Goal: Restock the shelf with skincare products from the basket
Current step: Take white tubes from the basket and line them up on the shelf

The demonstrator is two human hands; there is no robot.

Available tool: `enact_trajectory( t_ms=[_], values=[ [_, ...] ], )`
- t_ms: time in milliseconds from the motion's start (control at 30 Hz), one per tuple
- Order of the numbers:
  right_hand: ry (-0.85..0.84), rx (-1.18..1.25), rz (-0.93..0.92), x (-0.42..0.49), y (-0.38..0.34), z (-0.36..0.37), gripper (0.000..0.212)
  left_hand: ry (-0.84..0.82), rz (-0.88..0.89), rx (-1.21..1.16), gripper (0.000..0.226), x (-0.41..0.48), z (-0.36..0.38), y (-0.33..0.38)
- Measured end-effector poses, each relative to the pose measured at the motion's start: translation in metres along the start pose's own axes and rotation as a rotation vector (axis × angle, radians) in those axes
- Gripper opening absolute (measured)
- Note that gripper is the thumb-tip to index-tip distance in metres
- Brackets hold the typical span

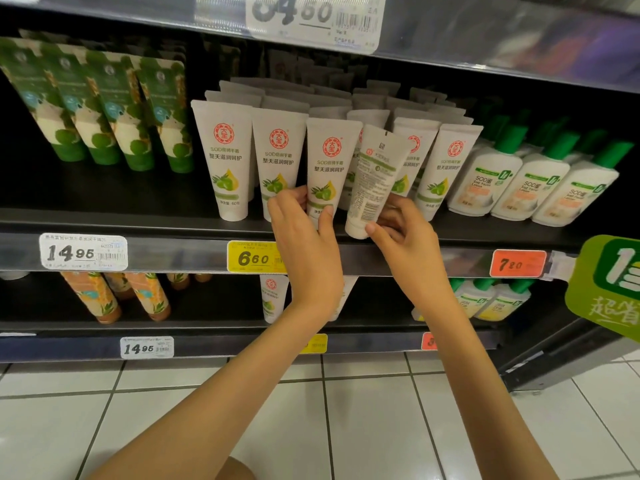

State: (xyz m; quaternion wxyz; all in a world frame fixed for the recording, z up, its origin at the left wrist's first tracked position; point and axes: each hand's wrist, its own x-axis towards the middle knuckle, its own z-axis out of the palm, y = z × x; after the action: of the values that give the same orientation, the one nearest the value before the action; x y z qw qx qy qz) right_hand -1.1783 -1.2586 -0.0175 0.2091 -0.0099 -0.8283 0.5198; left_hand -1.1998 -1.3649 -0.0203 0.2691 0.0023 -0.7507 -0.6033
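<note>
Both arms are extending forward. The left hand [304, 237] is gripping one upright white plastic tube [324, 161]; the right hand [405, 237], one tilted white tube [372, 181].

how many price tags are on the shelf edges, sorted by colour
white price tags: 3
yellow price tags: 2, the lower one partly hidden
orange-red price tags: 2, the lower one partly hidden
total: 7
</note>
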Motion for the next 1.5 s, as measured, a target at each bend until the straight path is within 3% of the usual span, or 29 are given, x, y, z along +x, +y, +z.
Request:
enact_trajectory(
  t_ms=[233, 467, 667, 933, 1167, 1500],
  values=[
    [0.049, -0.058, -0.001, 0.002, -0.001, 0.005, 0.037, -0.02, -0.014, -0.005, 0.029, -0.002, -0.002, 0.002],
    [0.203, -0.027, 0.037, 0.004, -0.002, 0.017, 0.05, -0.041, -0.012, 0.007, 0.031, -0.006, -0.009, 0.003],
    [-0.008, -0.098, 0.016, 0.004, 0.003, 0.002, 0.046, -0.093, 0.013, 0.003, 0.032, -0.009, -0.014, 0.001],
    [0.251, -0.129, 0.006, 0.009, -0.001, 0.024, 0.043, -0.106, -0.004, -0.013, 0.031, -0.008, -0.016, -0.001],
    [0.211, -0.182, -0.009, 0.007, 0.0, 0.02, 0.037, -0.145, 0.007, 0.014, 0.03, -0.006, -0.02, -0.002],
    [0.211, -0.227, 0.012, 0.004, -0.004, 0.023, 0.045, -0.214, 0.028, 0.035, 0.03, -0.001, -0.028, -0.004]
  ],
)
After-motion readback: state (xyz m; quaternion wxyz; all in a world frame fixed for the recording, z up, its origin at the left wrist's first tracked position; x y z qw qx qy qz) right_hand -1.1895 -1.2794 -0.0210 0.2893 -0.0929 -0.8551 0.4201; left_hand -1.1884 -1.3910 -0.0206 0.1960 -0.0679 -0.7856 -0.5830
